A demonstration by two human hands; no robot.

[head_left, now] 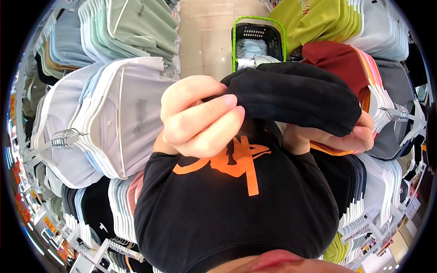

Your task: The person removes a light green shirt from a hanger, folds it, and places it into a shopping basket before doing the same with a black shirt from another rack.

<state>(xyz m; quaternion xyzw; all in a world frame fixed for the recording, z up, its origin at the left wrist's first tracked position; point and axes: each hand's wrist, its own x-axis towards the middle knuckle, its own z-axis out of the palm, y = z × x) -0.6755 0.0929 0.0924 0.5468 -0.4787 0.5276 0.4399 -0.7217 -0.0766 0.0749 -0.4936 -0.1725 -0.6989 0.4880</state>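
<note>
A folded black garment (291, 100) is held up in front of my chest, between my two hands; its exact kind does not show. The curled fingers of my left hand (200, 118) pinch its left end. At the other end, my right hand (348, 136) grips the cloth from below, with much of the palm and some fingers hidden behind it. Beneath the garment is the black T-shirt (241, 214) I wear, with an orange print on its front.
A black shopping basket (272, 38) with a green rim stands on the tiled floor (205, 36), with folded clothes inside. White shirts on hangers (132, 104) line the left rack. To the right hang yellow-green shirts (314, 22) and a dark red shirt (334, 61).
</note>
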